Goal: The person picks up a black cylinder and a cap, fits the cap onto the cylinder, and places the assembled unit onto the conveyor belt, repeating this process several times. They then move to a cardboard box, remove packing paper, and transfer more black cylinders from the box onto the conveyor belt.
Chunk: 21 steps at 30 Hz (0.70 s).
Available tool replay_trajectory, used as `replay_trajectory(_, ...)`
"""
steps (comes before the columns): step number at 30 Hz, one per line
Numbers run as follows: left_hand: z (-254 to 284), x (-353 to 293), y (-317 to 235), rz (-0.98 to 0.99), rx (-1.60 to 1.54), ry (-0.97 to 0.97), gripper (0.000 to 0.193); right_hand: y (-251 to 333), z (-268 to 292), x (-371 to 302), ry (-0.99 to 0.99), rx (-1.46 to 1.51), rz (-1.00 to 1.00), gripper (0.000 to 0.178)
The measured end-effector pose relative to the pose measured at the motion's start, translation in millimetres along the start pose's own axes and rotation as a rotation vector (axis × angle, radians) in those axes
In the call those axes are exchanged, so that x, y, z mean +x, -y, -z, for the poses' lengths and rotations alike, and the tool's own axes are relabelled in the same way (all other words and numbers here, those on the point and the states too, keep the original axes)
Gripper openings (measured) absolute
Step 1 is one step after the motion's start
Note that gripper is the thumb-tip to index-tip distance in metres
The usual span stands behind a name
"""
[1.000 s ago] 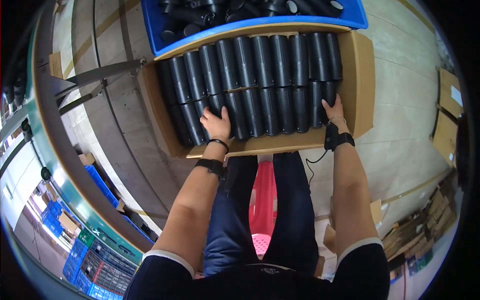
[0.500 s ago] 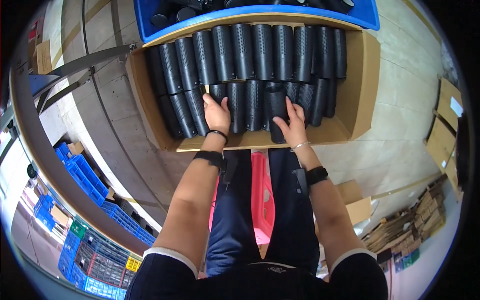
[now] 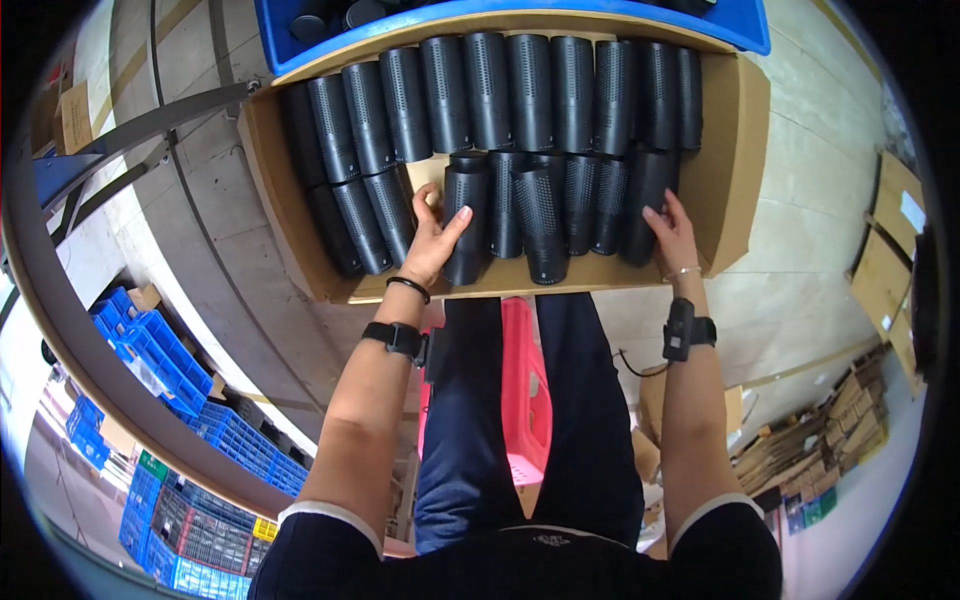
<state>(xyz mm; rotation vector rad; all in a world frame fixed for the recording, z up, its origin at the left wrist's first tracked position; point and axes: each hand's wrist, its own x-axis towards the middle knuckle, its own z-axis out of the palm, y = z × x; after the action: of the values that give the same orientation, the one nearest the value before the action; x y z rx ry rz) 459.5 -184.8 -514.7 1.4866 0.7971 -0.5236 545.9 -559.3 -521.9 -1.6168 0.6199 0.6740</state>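
Two rows of black perforated tubes (image 3: 487, 90) fill an open cardboard box (image 3: 742, 160) in front of me. In the near row, my left hand (image 3: 432, 245) has its thumb and fingers around a smooth-faced black tube (image 3: 465, 225), with a bare strip of cardboard to its left. Toward the box's right end, my right hand (image 3: 674, 232) grips another black tube (image 3: 645, 212), thumb on its face and fingers along its right side. Between the hands, one perforated tube (image 3: 541, 225) leans over its neighbours, nearer to me than the rest.
A blue bin (image 3: 600, 12) with more black parts stands against the box's far side. A pink plastic stool (image 3: 517, 400) shows between my legs. Blue crates (image 3: 160, 350) lie at the left beyond a curved rail (image 3: 130, 400); flattened cardboard (image 3: 840, 440) is piled at the right.
My right hand has let go of the middle tube, which now leans there, and moved right to another. My left hand has shifted slightly and now grips a tube raised nearer to me.
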Motion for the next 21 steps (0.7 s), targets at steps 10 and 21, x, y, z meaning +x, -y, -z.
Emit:
replay_trajectory(10, -28.0, 14.5, -10.6, 0.103, -0.259, 0.23, 0.1, -8.8, -29.7, 3.0, 0.207, 0.182, 0.009, 0.102)
replay_trajectory(21, -23.0, 19.2, -6.1, 0.202, -0.501, 0.413, 0.091, 0.4, -39.2, 11.2, 0.503, 0.337, -0.296, 0.068)
